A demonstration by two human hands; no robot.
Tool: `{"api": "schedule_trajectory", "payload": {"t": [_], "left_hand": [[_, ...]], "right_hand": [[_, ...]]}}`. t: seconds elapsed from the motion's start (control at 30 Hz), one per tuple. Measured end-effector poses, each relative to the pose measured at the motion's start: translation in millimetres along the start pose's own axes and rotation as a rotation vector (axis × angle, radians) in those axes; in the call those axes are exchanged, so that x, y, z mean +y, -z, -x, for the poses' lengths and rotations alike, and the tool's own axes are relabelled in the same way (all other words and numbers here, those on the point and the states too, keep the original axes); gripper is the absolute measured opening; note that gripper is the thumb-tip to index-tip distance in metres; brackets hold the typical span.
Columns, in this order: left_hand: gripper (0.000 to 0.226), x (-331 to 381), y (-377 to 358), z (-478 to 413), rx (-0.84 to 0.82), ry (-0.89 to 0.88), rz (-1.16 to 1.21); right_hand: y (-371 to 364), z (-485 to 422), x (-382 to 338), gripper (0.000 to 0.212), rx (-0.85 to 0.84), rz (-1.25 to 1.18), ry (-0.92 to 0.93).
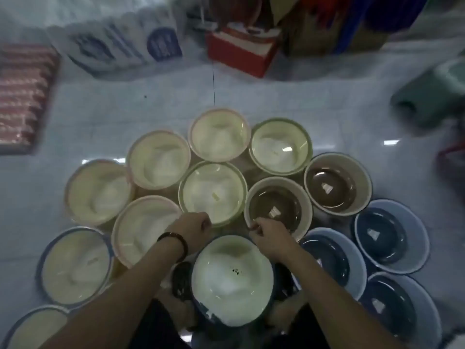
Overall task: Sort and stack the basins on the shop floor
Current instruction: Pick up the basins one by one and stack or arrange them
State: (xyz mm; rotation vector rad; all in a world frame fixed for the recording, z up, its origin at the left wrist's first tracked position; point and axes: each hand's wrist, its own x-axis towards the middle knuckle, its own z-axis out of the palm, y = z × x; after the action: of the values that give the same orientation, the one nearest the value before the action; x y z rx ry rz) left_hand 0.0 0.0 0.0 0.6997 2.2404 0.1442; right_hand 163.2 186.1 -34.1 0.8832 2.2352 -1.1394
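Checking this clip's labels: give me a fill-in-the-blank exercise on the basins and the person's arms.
1. The bracelet is on the person's ___ wrist.
2. The brown basins number ___.
3. The blue basins lie on the person's ___ side.
4. The box beyond the basins is coloured ___.

Missing words: left; two; right; red.

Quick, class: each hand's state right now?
Left hand: fingers curled; holding anything cannot be told.
Right hand: curled at the nearer brown basin's rim; grip unclear.
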Motion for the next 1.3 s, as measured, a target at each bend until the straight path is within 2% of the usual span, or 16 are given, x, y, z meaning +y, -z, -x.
{"api": "schedule_trajectory", "payload": {"t": [0.13,0.23,0.33,0.47,0.57,0.63,0.7,0.8,0.9,1.03,1.13,1.23,1.3], "left_hand": [[0.011,-46.7,-103.5,-81.1,-0.083,0.036,-0.025],[0.043,-77.4,-189.6,-148.7,-0.200,0.160,-0.059],[0.076,-97.5,-265.7,-199.4,-0.193,0.254,-0.059],[0.101,-129.2,-342.7,-219.0,-0.156,0.355,-0.037],[0.107,-155.8,-377.3,-191.1,-0.135,0.382,0.029],[0.103,-174.3,-395.3,-166.0,-0.064,0.415,0.035],[0.083,-189.5,-403.8,-156.9,0.028,0.529,0.159],[0.062,-194.1,-405.4,-149.8,-0.094,0.654,0.288],[0.069,-192.2,-393.8,-138.1,-0.165,0.570,0.260],[0.072,-173.6,-368.2,-121.5,-0.140,0.502,0.317],[0.061,-161.4,-345.9,-94.5,0.060,0.429,0.187],[0.041,-153.1,-329.5,-62.5,0.239,0.360,0.123],[0.032,-145.5,-326.2,-40.0,0.377,0.333,0.128]], "right_hand": [[-77.7,-70.3,62.3,0.025,-0.052,-0.065,-0.132],[-127.7,-121.8,107.8,0.022,-0.013,-0.142,-0.218],[-168.3,-164.8,144.8,0.022,0.108,-0.186,-0.242],[-205.4,-182.4,160.4,0.039,0.047,-0.139,-0.220],[-227.5,-159.5,168.2,0.035,0.058,-0.136,-0.211],[-241.7,-137.5,176.1,0.029,-0.017,-0.149,-0.234],[-246.3,-124.8,185.5,0.026,-0.049,-0.197,-0.274],[-245.5,-111.3,199.5,0.037,-0.005,-0.229,-0.330],[-255.7,-89.2,202.9,0.034,0.012,-0.267,-0.365],[-275.7,-61.6,195.2,0.039,0.082,-0.451,-0.381],[-291.3,-39.1,185.3,0.035,0.142,-0.429,-0.282],[-298.3,-17.0,176.5,0.019,0.301,-0.472,-0.203],[-301.8,-1.2,168.3,0.015,0.409,-0.486,-0.132]]}}
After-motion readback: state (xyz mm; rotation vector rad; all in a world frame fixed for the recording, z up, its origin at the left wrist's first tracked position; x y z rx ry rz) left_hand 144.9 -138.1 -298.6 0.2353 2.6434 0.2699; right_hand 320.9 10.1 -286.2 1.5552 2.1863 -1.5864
